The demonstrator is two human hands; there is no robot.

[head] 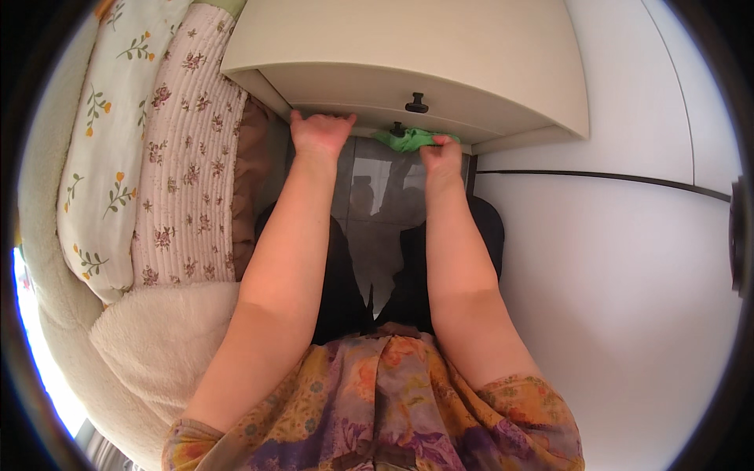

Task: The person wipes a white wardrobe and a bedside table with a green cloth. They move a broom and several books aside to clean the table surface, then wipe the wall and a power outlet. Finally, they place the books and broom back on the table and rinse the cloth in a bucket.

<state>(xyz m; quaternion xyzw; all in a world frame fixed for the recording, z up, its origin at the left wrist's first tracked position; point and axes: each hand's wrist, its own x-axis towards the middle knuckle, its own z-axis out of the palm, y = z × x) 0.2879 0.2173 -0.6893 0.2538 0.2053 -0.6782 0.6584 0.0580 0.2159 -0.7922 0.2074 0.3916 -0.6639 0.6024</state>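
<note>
A cream cabinet (406, 35) with drawer fronts stands before me. A black drawer handle (417, 103) sits on the upper front, and another black handle (397, 129) lies lower down. My left hand (321, 130) is at the left part of the lower drawer front, thumb and a finger spread apart; its other fingertips are hidden, and I see nothing held in it. In my right hand (443, 154) is a green cloth (412, 140), pinched at its right end. The cloth lies against the lower front, beside and partly around the lower handle.
To the left is a bed with a floral quilt (182, 159), a white flowered cover (97, 176) and a beige plush blanket (171, 329). White panels (607, 282) with a dark seam stand close on the right. Grey floor tiles (377, 235) show between my legs.
</note>
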